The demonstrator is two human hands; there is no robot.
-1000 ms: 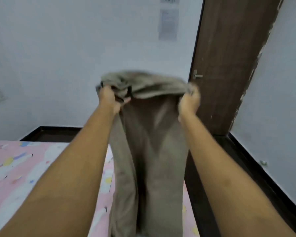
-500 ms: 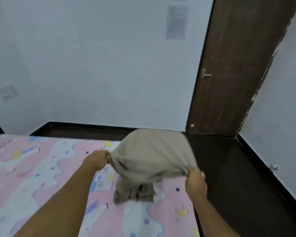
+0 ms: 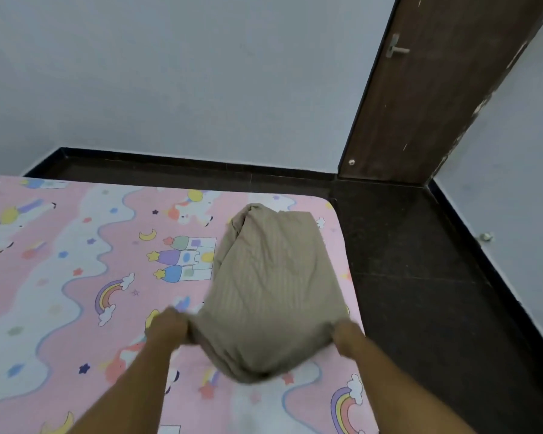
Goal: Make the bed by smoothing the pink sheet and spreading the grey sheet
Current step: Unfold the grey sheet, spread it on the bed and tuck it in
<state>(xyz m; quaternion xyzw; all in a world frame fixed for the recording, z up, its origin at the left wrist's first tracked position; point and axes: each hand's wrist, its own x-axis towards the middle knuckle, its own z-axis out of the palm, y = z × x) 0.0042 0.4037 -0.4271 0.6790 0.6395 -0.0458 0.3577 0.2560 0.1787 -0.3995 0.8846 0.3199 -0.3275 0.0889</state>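
The pink sheet, printed with rainbows, moons and stars, lies flat over the bed. On its right part, near the far right corner, rests the grey sheet, still bunched and folded, stretched away from me. My left hand grips its near left corner. My right hand grips its near right corner close to the bed's right edge. The fingers of both hands are hidden in the cloth.
Dark floor runs along the bed's right side and far end. A brown door stands closed in the far right corner between pale walls. The bed's right edge lies just beside my right hand.
Both hands swung the grey sheet down from chest height onto the bed. It billowed, then landed spread away from me. The view tilted down toward the bed.
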